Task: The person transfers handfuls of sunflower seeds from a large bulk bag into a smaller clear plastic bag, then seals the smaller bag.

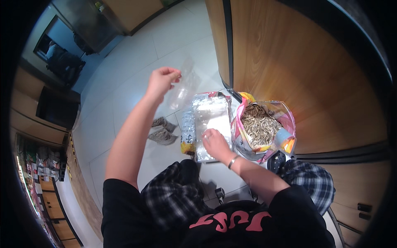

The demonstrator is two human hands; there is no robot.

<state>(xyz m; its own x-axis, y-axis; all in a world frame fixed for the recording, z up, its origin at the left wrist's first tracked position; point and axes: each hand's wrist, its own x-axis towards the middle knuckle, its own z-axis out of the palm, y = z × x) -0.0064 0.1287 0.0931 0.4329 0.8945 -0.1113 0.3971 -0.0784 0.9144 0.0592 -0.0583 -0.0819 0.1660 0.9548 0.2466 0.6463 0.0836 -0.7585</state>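
My left hand (164, 81), raised over the floor, pinches the edge of a clear plastic bag (184, 90) that looks empty. On a stack of flat clear plastic bags (211, 116) lies my right hand (214, 143), fingers bent; whether it grips one cannot be told. That stack rests on a large printed package (188, 131). Right of it stands an open pink and yellow sack (238, 124) full of striped sunflower seeds (260, 125), with a blue and orange piece (284, 141) at its rim. Two small filled clear bags (162, 136) lie on the floor at the left.
A wooden cabinet (294, 71) with black trim rises close behind the sack. My knees in checked trousers flank the things. Shelves with packaged goods (46, 164) stand far left. A person (54, 51) is partly visible at the upper left.
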